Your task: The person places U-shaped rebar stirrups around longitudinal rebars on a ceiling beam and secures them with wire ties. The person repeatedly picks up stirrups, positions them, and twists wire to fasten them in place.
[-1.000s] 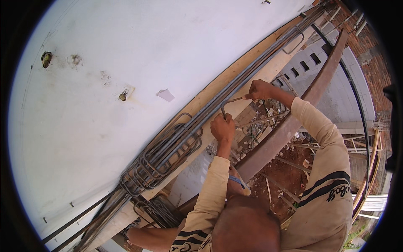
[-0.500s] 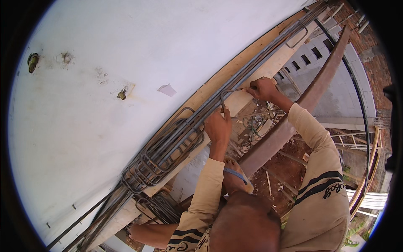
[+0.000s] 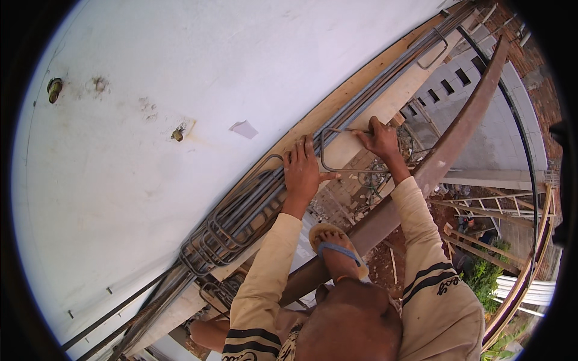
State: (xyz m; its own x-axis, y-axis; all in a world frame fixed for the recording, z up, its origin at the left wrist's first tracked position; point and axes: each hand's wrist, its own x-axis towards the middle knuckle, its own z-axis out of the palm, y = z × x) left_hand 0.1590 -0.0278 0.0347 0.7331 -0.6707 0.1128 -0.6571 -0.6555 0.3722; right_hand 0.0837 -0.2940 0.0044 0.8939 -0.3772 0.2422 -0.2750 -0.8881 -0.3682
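Grip, left hand point(image 3: 303, 170): laid flat with fingers spread on the bundle of long steel bars point(image 3: 361, 99); nothing is enclosed, the grip is released.
Grip, right hand point(image 3: 379, 138): clenched around the upper side of a bent steel stirrup point(image 3: 324, 157).
Stirrup position: hung across the long bars, between the two hands, its loop seen against the wooden form board point(image 3: 385, 99); the thumb of the left hand is seen just beside its lower leg.
Long bars: run diagonally from lower left to upper right, just beside the white wall point(image 3: 180, 72).
Other stirrups: a cluster point(image 3: 232, 225) is gathered around the bars, lower left of the left hand; one single stirrup point(image 3: 435, 49) is seen well apart, upper right.
Sleeves: both forearms are covered in tan fabric with dark stripes.
Foot: a sandalled foot point(image 3: 337, 256) is set on a rusty steel beam point(image 3: 445, 156).
Below: rubble-strewn ground is seen far beneath.
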